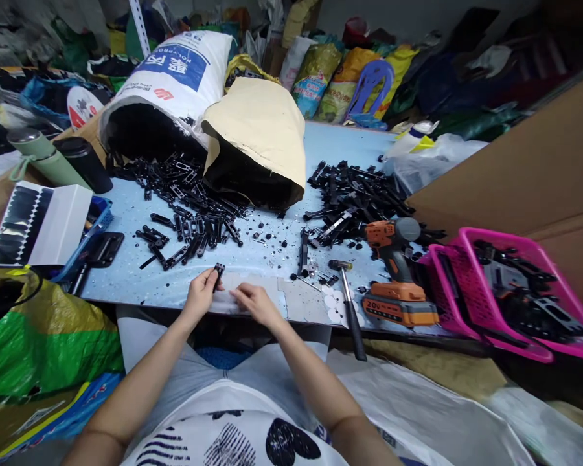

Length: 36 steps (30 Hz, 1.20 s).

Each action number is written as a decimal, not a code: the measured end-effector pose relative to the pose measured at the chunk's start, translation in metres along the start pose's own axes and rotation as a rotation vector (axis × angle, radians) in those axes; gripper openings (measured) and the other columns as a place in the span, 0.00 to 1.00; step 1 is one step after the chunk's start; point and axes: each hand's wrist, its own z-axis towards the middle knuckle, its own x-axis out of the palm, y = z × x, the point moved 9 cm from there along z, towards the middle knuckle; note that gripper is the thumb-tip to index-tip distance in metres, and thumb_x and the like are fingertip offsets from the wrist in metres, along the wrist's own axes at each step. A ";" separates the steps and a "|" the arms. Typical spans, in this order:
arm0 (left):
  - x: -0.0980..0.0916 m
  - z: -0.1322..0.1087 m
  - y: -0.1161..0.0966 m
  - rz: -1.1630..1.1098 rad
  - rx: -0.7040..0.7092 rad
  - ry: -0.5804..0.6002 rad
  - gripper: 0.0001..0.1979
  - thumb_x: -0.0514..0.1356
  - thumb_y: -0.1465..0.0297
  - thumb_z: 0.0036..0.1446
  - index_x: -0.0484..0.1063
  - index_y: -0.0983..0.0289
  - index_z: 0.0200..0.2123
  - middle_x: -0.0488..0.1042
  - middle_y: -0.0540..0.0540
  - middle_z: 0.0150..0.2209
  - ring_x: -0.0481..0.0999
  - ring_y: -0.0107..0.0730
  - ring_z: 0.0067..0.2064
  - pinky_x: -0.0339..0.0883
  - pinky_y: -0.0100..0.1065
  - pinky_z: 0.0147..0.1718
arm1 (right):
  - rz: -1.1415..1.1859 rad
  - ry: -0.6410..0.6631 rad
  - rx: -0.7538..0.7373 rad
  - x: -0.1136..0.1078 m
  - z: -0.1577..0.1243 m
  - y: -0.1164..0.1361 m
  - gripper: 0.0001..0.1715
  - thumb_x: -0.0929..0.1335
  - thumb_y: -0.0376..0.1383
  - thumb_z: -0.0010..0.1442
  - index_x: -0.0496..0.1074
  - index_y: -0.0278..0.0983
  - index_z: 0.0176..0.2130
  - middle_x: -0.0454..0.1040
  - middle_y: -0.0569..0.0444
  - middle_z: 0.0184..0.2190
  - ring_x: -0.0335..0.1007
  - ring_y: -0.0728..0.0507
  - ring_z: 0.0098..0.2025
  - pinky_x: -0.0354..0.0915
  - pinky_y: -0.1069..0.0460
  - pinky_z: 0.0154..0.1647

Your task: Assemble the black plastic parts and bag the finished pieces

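My left hand (200, 296) is closed on a small black plastic part (218, 274), held upright near the table's front edge. Just to its right, my right hand (255, 303) has its fingers pinched together; whatever they hold, if anything, is too small to make out. Beyond the left hand spreads a heap of black plastic parts (194, 226), long and narrow in shape. Loose small black bits (272, 236) and thin pins are scattered past the right hand. A hammer (348, 304) lies right of that hand, its black handle hanging over the edge.
An orange cordless drill (396, 272) stands at the right, beside pink baskets (471, 285) of black parts. Another heap of black parts (354, 194) lies farther back. Behind are a white sack (175, 71) and a beige sack (257, 129). Bottles (43, 155) and a blue basket (94, 220) are left.
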 end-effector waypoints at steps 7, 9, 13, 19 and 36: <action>0.010 0.007 0.003 0.837 0.381 0.073 0.14 0.51 0.67 0.62 0.74 0.63 0.45 0.71 0.58 0.33 0.69 0.41 0.40 0.65 0.41 0.43 | -0.756 -0.343 -0.006 -0.128 0.107 -0.005 0.22 0.55 0.40 0.68 0.66 0.34 0.54 0.65 0.45 0.54 0.58 0.41 0.52 0.55 0.50 0.50; 0.012 0.002 0.002 0.923 0.412 0.028 0.16 0.50 0.68 0.63 0.72 0.64 0.49 0.71 0.60 0.35 0.68 0.42 0.41 0.65 0.42 0.42 | -0.917 -0.213 -0.005 -0.131 0.134 -0.012 0.24 0.53 0.39 0.69 0.61 0.36 0.58 0.60 0.45 0.59 0.54 0.40 0.56 0.53 0.49 0.53; 0.007 -0.014 0.000 0.955 0.452 -0.038 0.18 0.51 0.66 0.63 0.67 0.64 0.53 0.71 0.62 0.42 0.68 0.45 0.45 0.65 0.44 0.43 | -1.056 -0.036 0.042 -0.129 0.133 -0.032 0.22 0.54 0.39 0.69 0.66 0.33 0.53 0.65 0.44 0.54 0.58 0.42 0.53 0.53 0.50 0.52; -0.008 -0.033 0.007 0.875 0.507 -0.071 0.18 0.53 0.67 0.62 0.65 0.63 0.54 0.69 0.63 0.47 0.67 0.46 0.51 0.64 0.47 0.49 | -1.132 -0.055 0.225 -0.145 0.085 -0.055 0.20 0.60 0.42 0.64 0.71 0.29 0.45 0.70 0.39 0.43 0.65 0.38 0.47 0.58 0.48 0.45; -0.009 -0.034 0.010 0.801 0.530 -0.101 0.15 0.50 0.69 0.63 0.69 0.62 0.50 0.71 0.61 0.42 0.69 0.42 0.47 0.67 0.45 0.47 | -1.168 -0.028 0.176 -0.126 0.051 -0.032 0.19 0.55 0.34 0.67 0.68 0.30 0.50 0.68 0.39 0.48 0.62 0.41 0.51 0.60 0.52 0.47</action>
